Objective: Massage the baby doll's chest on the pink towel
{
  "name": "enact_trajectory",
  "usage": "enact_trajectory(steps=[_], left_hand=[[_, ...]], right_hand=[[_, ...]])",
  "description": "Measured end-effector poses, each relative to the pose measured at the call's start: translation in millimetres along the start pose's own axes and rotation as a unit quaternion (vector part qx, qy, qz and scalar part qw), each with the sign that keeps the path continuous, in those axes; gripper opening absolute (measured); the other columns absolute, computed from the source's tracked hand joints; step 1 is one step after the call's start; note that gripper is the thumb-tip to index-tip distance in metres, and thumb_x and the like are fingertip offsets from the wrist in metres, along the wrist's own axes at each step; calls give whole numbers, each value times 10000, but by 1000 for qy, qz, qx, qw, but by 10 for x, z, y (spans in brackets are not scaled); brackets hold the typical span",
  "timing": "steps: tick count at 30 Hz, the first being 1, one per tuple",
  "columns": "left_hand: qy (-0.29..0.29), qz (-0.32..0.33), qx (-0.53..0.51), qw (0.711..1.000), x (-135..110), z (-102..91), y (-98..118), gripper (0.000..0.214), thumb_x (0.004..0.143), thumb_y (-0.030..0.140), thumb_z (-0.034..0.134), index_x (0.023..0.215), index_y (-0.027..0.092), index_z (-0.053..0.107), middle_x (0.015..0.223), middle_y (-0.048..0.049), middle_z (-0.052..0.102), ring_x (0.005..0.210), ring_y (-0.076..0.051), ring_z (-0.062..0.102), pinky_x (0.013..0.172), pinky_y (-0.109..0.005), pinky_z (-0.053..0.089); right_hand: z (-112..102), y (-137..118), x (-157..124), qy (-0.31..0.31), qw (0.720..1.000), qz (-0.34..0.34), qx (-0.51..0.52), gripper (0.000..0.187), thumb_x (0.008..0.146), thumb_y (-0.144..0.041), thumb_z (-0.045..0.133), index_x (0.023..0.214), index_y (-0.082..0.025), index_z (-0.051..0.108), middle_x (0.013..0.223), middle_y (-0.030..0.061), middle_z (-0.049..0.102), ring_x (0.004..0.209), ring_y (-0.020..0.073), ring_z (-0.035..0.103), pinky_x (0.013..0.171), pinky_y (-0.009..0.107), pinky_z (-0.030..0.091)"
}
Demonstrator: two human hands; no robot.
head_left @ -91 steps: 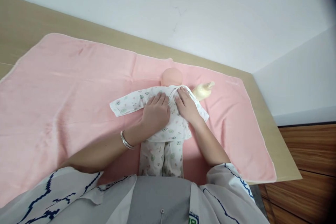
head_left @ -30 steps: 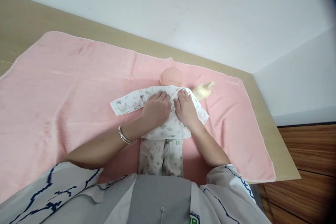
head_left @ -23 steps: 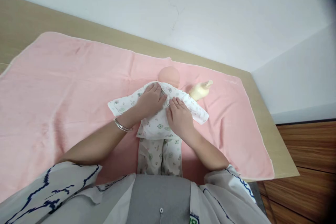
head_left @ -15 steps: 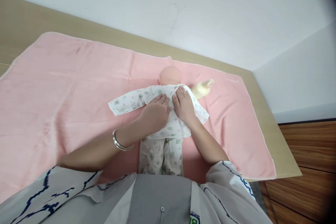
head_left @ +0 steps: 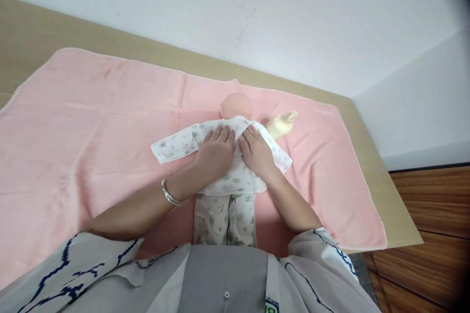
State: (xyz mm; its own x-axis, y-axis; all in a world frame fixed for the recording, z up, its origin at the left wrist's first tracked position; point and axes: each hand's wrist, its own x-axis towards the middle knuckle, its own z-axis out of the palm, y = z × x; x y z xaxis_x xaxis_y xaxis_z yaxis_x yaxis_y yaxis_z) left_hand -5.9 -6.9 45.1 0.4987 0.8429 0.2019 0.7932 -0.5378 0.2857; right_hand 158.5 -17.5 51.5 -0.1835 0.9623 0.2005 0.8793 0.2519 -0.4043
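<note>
The doll (head_left: 235, 187) lies stretched out under both hands, on a pink blanket (head_left: 121, 122) spread over the counter (head_left: 398, 220). The fingers of the left hand (head_left: 216, 151) are straight and close together, laid flat on the upper part of the printed shirt (head_left: 242, 176). Those of the right hand (head_left: 257, 152) rest just beside them in the same way. Neither set is curled round anything.

The doll's long axis runs away from the wearer, passing between the two hands. Its bald head (head_left: 237, 105) is just beyond the fingertips; the printed trousers (head_left: 212, 217) run back from below the palms toward the wearer. No facial features show, so I cannot tell which side is up. One sleeve (head_left: 175, 145) reaches out past the left fingers, while the other sleeve (head_left: 282, 156) slants down and outward beside the right hand.

The clothing looks thin, soft and light, likely to ruck under a dragging palm; the head looks smooth and firmer. To lift the doll, the best hold would probably be a hand under the neck and another under the hips. A pale bottle-shaped thing (head_left: 281, 125) lies just outward of the right fingers.
</note>
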Motion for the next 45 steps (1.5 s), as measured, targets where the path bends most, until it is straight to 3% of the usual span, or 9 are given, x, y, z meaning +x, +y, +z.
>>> enact_trajectory(steps=[4,12,19,24,29,32,37,41,45], left_hand=[[-2,15,-4,1000,-98,-22,130,513,1018,229,349,1440,-14,511,1517,-272,489,1450,-396,438,1191,-557,373],[-3,-43,-72,997,236,71,-210,549,1006,239,320,1475,-26,428,1593,-264,383,1536,-357,289,1252,-566,267],[18,1,23,1000,-85,40,152,506,1022,205,345,1459,-2,497,1539,-265,465,1468,-422,399,1194,-575,357],[39,19,-28,999,-43,40,109,481,1019,221,355,1383,-13,565,1496,-271,511,1450,-383,437,1213,-538,373],[105,21,-119,987,136,142,-118,463,1017,236,335,1365,17,548,1505,-234,505,1471,-325,404,1246,-516,355],[153,23,-153,976,125,262,-169,452,1022,254,325,1361,58,551,1519,-216,500,1489,-309,380,1244,-566,334],[237,24,-244,940,47,394,-186,432,1049,307,321,1342,127,583,1455,-160,586,1447,-245,457,1224,-532,377],[292,32,-278,915,34,433,-197,431,1059,305,304,1355,135,566,1427,-161,606,1432,-228,479,1215,-519,392],[302,38,-290,907,30,449,-210,429,1062,324,315,1368,141,554,1435,-166,599,1443,-230,468,1218,-515,388]], right_hand=[[-43,192,168,-25,999,-2,31,459,1041,-329,364,1400,-104,542,1488,147,567,1503,345,379,1255,573,297],[75,-289,-245,-27,999,-15,-43,544,1020,-262,342,1470,14,471,1563,225,459,1520,361,343,1276,532,280],[-60,90,81,-30,999,-16,34,452,1051,-349,309,1292,-130,623,1443,164,596,1446,292,458,1257,533,306],[151,17,23,15,999,26,-16,494,1028,-271,289,1444,-79,473,1552,207,468,1537,341,294,1244,629,237],[310,-249,-245,19,997,37,-65,590,987,-231,345,1545,-36,352,1659,220,281,1578,354,180,1268,618,180],[264,-264,-299,22,998,26,-52,577,978,-222,353,1532,-65,392,1653,206,307,1579,339,188,1260,622,210],[231,-176,-265,110,993,-25,-35,547,981,-209,336,1509,-96,423,1668,177,282,1600,279,108,1283,592,164],[217,-163,-237,49,996,-63,-32,518,988,-233,362,1473,-91,478,1633,176,364,1589,301,161,1282,584,193],[149,-163,-249,85,994,-63,-13,513,987,-253,382,1484,-153,462,1673,149,285,1595,287,140,1269,602,225]])
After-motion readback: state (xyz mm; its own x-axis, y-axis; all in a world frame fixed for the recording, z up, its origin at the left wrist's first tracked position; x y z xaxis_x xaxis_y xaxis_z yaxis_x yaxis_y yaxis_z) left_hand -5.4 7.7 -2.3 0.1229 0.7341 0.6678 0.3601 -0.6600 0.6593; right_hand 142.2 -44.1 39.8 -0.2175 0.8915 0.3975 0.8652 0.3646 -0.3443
